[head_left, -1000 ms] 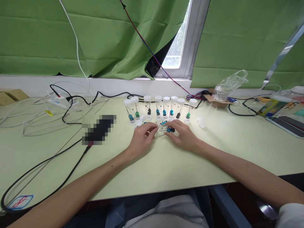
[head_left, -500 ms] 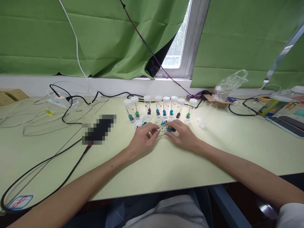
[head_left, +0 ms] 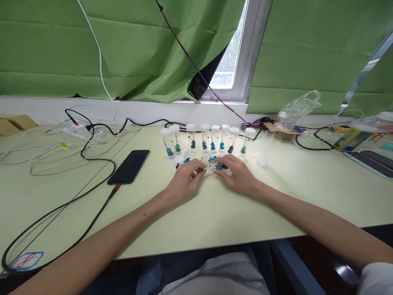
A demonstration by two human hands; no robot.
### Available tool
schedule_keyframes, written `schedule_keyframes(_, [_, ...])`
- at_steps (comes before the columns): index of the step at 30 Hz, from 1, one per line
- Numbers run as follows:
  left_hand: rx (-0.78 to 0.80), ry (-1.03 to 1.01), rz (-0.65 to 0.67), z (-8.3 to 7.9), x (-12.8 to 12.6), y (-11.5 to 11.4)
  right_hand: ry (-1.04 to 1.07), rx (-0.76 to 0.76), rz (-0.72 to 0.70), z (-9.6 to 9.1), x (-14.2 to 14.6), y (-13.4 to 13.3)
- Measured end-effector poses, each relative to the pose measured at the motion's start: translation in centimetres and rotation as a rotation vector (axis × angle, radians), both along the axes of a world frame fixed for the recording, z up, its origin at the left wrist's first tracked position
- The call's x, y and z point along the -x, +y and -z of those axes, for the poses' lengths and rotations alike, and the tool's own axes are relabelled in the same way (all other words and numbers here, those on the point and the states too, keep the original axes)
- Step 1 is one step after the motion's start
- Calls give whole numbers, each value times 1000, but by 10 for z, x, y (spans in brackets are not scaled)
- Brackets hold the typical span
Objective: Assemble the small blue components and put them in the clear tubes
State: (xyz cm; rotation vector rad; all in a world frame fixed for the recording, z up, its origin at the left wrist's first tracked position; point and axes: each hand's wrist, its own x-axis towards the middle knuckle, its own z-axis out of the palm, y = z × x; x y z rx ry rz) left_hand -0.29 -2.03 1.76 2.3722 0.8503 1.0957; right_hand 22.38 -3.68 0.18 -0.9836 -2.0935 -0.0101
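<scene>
Blue-headed wire parts (head_left: 218, 166): a loose cluster on the table (head_left: 215, 213), right between both hands. From where I stand this looks like fine pick-and-sort work. Best to grip the coloured head rather than the thin lead, take one piece at a time, and keep wrists down on the table.

Left hand (head_left: 184, 182): fingers curled, thumb and forefinger pinched shut on a lead at the cluster's edge. Right hand (head_left: 238, 177): half-curled, fingertips on a dark-blue piece. Whether that's a real grip or just pinning it, can't tell.

Just behind: loose white caps (head_left: 181, 157), then the row of capped clear tubes (head_left: 205, 141), one part in each. Phone (head_left: 129, 166) off to the left.
</scene>
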Motion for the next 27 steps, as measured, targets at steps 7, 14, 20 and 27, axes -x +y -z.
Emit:
schedule_keyframes(7, [28, -16, 5, 1, -1, -1, 29, 12, 19, 0, -1, 1])
schedule_keyframes(14, [111, -60, -9, 0, -3, -4, 32, 17, 16, 0, -1, 2])
schedule_keyframes(20, [289, -145, 22, -1, -5, -5, 30, 28, -19, -1, 0, 1])
schedule_keyframes(27, [465, -273, 28, -5, -5, -6, 37, 30, -34, -2, 1, -1])
